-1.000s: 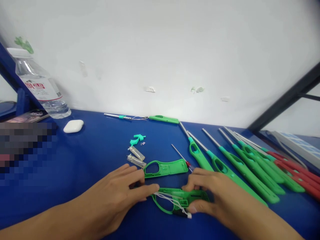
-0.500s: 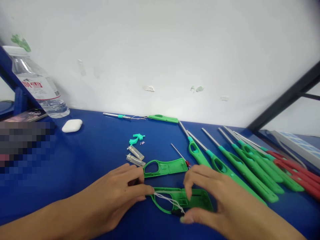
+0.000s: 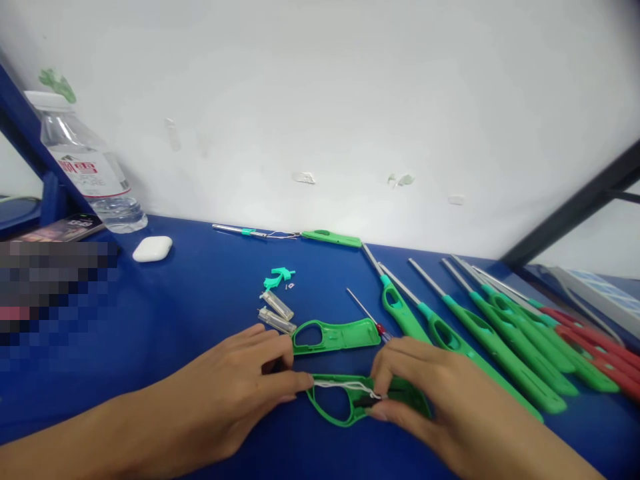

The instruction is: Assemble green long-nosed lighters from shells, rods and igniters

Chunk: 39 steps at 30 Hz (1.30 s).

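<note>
My left hand [image 3: 245,393] is closed, thumb and index finger pinched at the left end of a green lighter shell half [image 3: 417,399], its hollow side up. White wires [image 3: 345,384] run along the shell from those fingertips to my right hand [image 3: 425,383]. Thumb and fingers of my right hand close on a small black igniter piece [image 3: 365,403] at the wires' end, over the shell. Beyond lies the other green shell half [image 3: 353,335], also hollow side up. Clear fuel tanks [image 3: 278,305] and a teal trigger [image 3: 279,275] lie behind my left hand.
A screwdriver [image 3: 361,307] lies beside my right hand. Several assembled green lighters [image 3: 480,320] and red ones [image 3: 590,330] fill the right. Against the wall lie a metal tube [image 3: 233,229] and green handle [image 3: 333,238]. A bottle [image 3: 95,173] and white case [image 3: 153,249] stand left.
My right fingers have closed on the black igniter piece, which has moved slightly up and right into the shell. The wires lie straighter. My left hand keeps its pinch.
</note>
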Each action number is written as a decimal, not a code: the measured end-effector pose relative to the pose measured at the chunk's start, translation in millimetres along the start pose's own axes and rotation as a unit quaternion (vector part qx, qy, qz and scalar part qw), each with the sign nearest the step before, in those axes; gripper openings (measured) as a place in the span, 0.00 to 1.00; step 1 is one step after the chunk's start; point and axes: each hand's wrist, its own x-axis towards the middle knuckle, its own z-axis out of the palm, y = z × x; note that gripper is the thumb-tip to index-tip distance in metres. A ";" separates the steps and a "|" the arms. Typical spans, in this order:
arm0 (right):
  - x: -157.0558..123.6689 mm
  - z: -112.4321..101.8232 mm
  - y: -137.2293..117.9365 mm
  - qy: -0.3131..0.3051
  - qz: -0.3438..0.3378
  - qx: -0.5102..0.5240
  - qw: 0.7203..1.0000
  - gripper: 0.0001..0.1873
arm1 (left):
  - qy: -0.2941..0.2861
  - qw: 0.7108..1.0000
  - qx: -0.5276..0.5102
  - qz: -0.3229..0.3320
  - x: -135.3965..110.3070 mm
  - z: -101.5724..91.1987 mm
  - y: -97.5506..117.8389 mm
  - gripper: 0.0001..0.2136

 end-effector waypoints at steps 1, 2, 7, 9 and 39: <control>-0.6 0.4 0.4 0.002 -0.003 -0.003 1.000 0.08 | 0.002 1.000 0.000 0.003 -0.2 0.3 -0.3 0.21; -0.9 1.0 0.8 0.006 -0.008 -0.005 1.000 0.09 | 0.004 1.000 -0.001 0.004 -0.4 0.6 -0.6 0.21; 1.3 1.6 -0.4 0.023 -0.015 -0.010 1.000 0.10 | 0.006 1.000 -0.014 -0.013 -0.7 0.7 -1.3 0.18; 3.5 -0.1 -2.2 0.012 0.007 -0.002 1.000 0.09 | 0.008 1.000 -0.016 -0.016 -0.6 0.7 -0.6 0.17; 6.1 -8.0 -1.7 -0.055 0.067 0.091 0.992 0.06 | 0.105 0.963 0.095 -0.228 -6.7 -7.2 -62.4 0.20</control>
